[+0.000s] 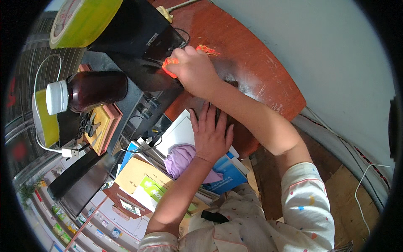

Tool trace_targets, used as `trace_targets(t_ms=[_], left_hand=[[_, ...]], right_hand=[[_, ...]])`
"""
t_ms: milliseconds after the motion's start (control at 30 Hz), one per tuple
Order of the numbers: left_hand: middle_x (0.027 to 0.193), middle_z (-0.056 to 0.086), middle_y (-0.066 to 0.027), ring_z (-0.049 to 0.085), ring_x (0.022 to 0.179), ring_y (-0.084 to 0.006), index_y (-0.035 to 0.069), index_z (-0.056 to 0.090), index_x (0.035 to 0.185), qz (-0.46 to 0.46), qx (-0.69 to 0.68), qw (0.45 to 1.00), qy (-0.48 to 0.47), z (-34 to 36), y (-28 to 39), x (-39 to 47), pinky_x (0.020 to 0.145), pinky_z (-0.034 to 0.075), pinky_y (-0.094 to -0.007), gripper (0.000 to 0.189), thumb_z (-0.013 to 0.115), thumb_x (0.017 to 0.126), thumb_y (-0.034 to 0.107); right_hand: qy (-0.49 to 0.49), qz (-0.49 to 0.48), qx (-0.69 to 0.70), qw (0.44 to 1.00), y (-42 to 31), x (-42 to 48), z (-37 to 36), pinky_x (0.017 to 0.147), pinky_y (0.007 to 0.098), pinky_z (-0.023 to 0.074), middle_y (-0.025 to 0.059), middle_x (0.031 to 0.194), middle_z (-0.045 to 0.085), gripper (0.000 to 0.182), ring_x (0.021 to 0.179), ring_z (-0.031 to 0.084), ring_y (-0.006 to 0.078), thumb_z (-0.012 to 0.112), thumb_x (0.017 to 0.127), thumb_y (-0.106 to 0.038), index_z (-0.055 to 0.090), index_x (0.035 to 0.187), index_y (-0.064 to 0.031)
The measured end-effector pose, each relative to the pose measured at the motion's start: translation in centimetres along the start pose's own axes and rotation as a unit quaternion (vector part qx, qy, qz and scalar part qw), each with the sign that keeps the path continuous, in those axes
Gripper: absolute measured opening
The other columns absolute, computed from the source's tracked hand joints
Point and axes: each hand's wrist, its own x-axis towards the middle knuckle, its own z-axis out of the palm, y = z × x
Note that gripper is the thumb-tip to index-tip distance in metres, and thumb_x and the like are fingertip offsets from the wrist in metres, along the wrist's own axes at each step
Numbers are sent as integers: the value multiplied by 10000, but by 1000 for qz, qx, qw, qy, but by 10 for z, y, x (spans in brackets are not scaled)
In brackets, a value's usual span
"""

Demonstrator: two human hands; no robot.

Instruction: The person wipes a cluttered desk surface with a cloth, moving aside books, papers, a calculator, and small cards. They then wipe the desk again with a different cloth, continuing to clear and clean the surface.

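My right hand is closed around a bright orange cloth with loose yellowish threads, pressed close to the foot of a black box-shaped device. Part of the cloth sticks out on each side of the fist. Under it lies a reddish-brown wooden tabletop, worn and shiny in places. My left hand rests palm down with fingers apart, near the table's edge and over white papers. Beside its wrist is a crumpled purple cloth. Nothing shows in the left hand's grip, though its palm is hidden.
A yellow-green tape roll sits on the black device. Left stands a brown bottle with a white cap, near scissors and a USB cable. Folders and booklets are stacked before me. A wall borders the table.
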Motion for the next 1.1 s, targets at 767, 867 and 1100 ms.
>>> trace_targets(t_ms=[767,867,1100], left_hand=[[1457,428,-229,358,1430,-437,26,583,1347,17,-4,1000,16,-1,1,1,1203,153,-698,516,675,892,251],[1468,419,-229,354,1434,-434,22,568,1361,11,-5,1000,7,-1,1,1,1202,154,-699,531,674,893,250],[1462,421,-222,359,1434,-437,21,555,1378,15,-24,999,30,-5,1,2,1204,148,-700,571,689,877,260]], right_hand=[[-105,20,17,994,-4,-9,-16,803,436,519,88,1005,606,216,990,601,309,687,769,-113,763,971,-121],[-153,-2,15,988,0,-27,-34,812,431,512,83,1013,609,260,995,598,311,691,764,-110,763,1013,-131],[-96,30,124,987,9,-60,-65,917,428,507,93,1097,632,304,1030,611,334,675,803,-50,758,1073,-162]])
